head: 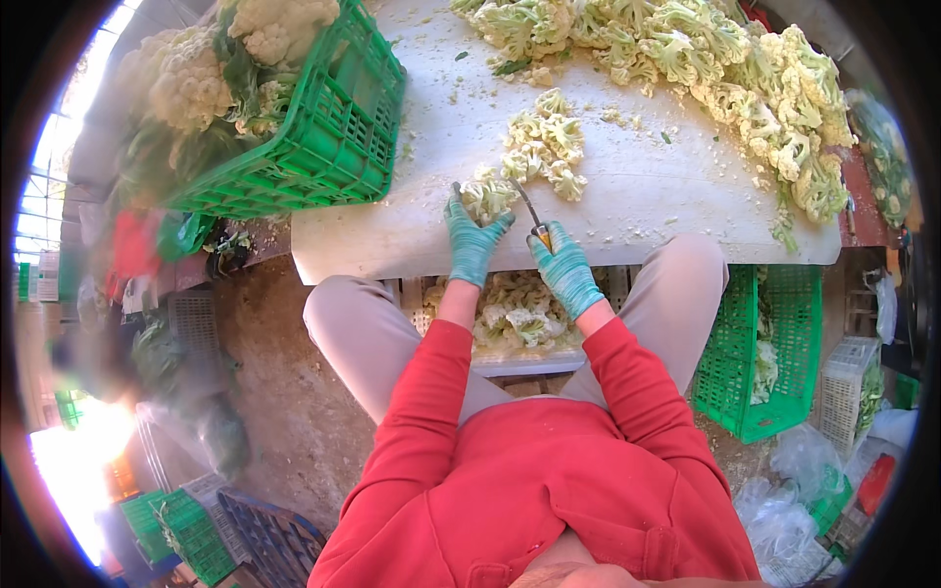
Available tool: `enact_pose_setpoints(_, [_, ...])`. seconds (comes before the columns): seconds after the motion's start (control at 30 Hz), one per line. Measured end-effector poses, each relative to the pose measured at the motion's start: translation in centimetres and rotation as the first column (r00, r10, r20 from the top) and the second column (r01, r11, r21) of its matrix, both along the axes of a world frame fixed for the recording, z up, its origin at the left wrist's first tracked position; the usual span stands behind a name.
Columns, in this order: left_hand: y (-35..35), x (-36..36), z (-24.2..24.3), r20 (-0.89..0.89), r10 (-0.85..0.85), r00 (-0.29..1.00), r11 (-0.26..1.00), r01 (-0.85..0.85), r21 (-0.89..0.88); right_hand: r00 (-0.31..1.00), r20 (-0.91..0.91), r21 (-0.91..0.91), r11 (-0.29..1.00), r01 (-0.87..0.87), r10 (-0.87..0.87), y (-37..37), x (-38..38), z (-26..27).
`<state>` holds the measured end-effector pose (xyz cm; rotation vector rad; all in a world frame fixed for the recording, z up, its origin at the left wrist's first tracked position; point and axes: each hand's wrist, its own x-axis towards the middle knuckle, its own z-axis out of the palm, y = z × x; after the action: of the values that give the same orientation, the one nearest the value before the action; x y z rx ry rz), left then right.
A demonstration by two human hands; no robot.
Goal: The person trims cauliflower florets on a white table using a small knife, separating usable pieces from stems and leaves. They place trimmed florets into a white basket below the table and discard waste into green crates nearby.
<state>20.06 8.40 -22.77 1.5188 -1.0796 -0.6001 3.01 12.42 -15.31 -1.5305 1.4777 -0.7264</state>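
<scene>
My left hand (472, 239), in a teal glove, grips a cauliflower piece (487, 195) above the white tabletop (632, 220). A knife (542, 234) with a yellowish handle is held in my right hand (564, 268), gloved the same way. Its narrow blade (525, 200) points up and left, close to the right side of the held piece; I cannot tell whether it touches. Just beyond the blade lies a small heap of cut cauliflower florets (548, 140).
A green crate (345, 140) of whole cauliflower heads (191, 77) leans at the left. Many cauliflower pieces (735, 81) line the table's far and right side. Below the edge, a container holds more florets (522, 312). Another green crate (786, 367) stands by my right knee.
</scene>
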Motion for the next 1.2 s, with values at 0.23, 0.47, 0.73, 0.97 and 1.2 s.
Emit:
enact_pose_setpoints(0.23, [-1.2, -0.1, 2.4, -0.172, -0.11, 0.979, 0.982, 0.134, 0.136, 0.986, -0.083, -0.244, 0.957, -0.16, 0.144, -0.4, -0.4, 0.0])
enact_pose_setpoints(0.47, [-2.9, 2.4, 0.4, -0.235, -0.232, 0.944, 0.951, 0.27, 0.148, 0.904, -0.318, -0.138, 0.929, -0.343, 0.286, -3.0, -0.1, 0.9])
enact_pose_setpoints(0.73, [-3.7, 1.7, 0.1, -0.472, -0.07, 0.879, 0.957, 0.193, 0.217, 0.839, -0.466, -0.002, 0.948, -0.318, 0.28, -4.1, 1.3, -0.2])
enact_pose_setpoints(0.97, [-3.6, 3.7, -0.4, -0.082, -0.208, 0.975, 0.96, 0.219, 0.172, 0.926, 0.237, 0.363, 0.858, -0.365, 0.294, -6.1, -0.1, 0.3])
enact_pose_setpoints(1.2, [-1.1, 7.2, 3.6, -0.426, -0.458, 0.781, 0.733, 0.602, 0.316, 0.92, 0.336, 0.424, 0.839, -0.341, 0.204, -4.0, -2.4, 3.3])
